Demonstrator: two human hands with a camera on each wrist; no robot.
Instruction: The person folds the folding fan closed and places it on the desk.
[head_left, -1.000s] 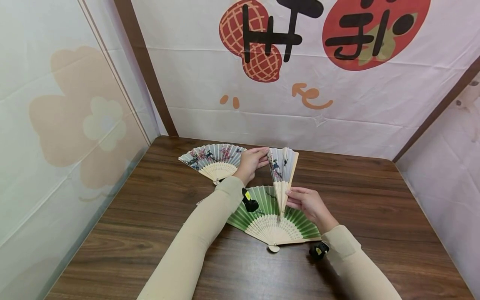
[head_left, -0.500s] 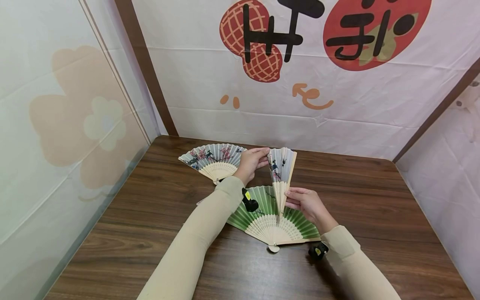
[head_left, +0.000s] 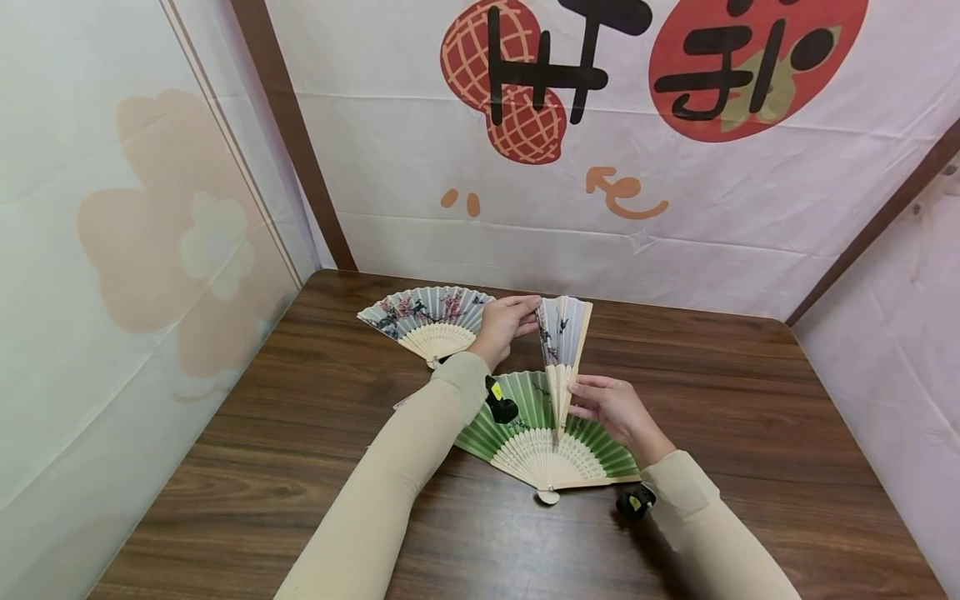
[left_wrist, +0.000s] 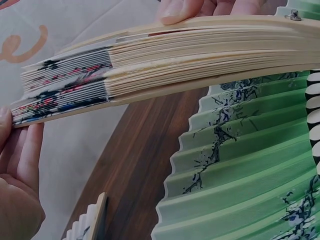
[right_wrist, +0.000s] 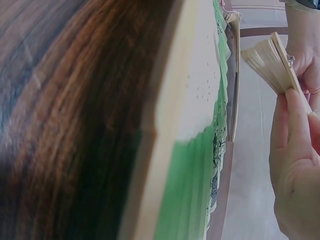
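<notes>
Half-shut fan [head_left: 561, 337] is held up over the green fan [head_left: 543, 429], mid tabletop [head_left: 300, 433], long axis running away from the person, pivot end near. R hand [head_left: 611, 408] pinches the ribs by the pivot; L hand [head_left: 504, 327] w/ fingertips on the far paper edge's left side. Flowered fan [head_left: 426, 317] lies spread toward the far-left corner.

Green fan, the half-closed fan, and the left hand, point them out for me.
green fan [head_left: 596, 446]: head view, right part of its leaf.
half-closed fan [head_left: 564, 327]: head view, its painted leaf.
left hand [head_left: 504, 327]: head view, back of hand.
</notes>
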